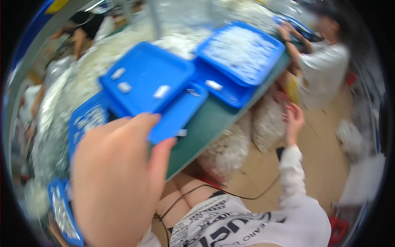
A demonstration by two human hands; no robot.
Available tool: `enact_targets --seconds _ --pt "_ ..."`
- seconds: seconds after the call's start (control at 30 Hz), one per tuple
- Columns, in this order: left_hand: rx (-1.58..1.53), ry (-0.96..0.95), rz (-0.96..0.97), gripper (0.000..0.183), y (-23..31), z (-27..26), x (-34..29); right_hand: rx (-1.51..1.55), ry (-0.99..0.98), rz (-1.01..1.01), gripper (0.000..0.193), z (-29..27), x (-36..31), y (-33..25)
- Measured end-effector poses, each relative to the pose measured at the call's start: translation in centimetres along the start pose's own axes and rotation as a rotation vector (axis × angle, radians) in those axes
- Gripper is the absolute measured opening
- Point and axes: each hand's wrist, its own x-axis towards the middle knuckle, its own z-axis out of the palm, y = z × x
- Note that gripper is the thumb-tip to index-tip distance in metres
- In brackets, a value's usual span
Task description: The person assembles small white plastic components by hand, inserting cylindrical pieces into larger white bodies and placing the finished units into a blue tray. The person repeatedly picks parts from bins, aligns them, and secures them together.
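My left hand looms large and blurred at the lower left. Its thumb and index fingertip are apart with nothing visible between them; the other fingers are hidden. Beyond it, a blue tray carries a few small white pieces. Under that tray's right side lies another blue tray. My right hand reaches out over the floor side, loosely open, its fingers slightly bent and no thing seen in them. Closest to it is a clear bag of pale pieces.
A blue tray full of white pieces rests partly over another blue tray on the green table. Heaps of white pieces lie behind. A person in white works at the back right. A cable crosses my lap.
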Motion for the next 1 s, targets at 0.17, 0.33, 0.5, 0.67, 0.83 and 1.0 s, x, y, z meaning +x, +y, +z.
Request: enact_targets --seconds 0.17,0.33,0.5,0.67,0.83,1.0 --pt "-0.135 -0.033 -0.119 0.032 -7.5 2.9 2.5 0.169 -0.301 -0.279 0.016 7.9 -5.9 -15.8" --pt "-0.009 0.189 -0.716 0.049 -20.4 4.4 2.6 0.251 -0.913 -0.434 0.025 19.0 -12.7 -25.9" --pt "0.025 0.021 -1.032 0.044 -33.4 8.8 1.2 0.055 -1.425 -0.670 0.018 28.3 -18.4 -28.4" --pt "-0.276 -0.226 -1.004 0.033 -36.2 12.6 0.1 -0.300 -1.494 -0.780 0.017 36.5 -22.1 -24.9" --pt "-0.355 -0.215 -0.907 0.016 -36.1 12.6 -0.2 -0.478 -1.587 -0.750 0.019 38.2 -22.9 -24.4" --pt "-0.336 -0.151 -0.817 0.016 -35.3 11.1 0.5 -0.373 -1.505 -0.760 0.020 35.5 -19.9 -26.2"
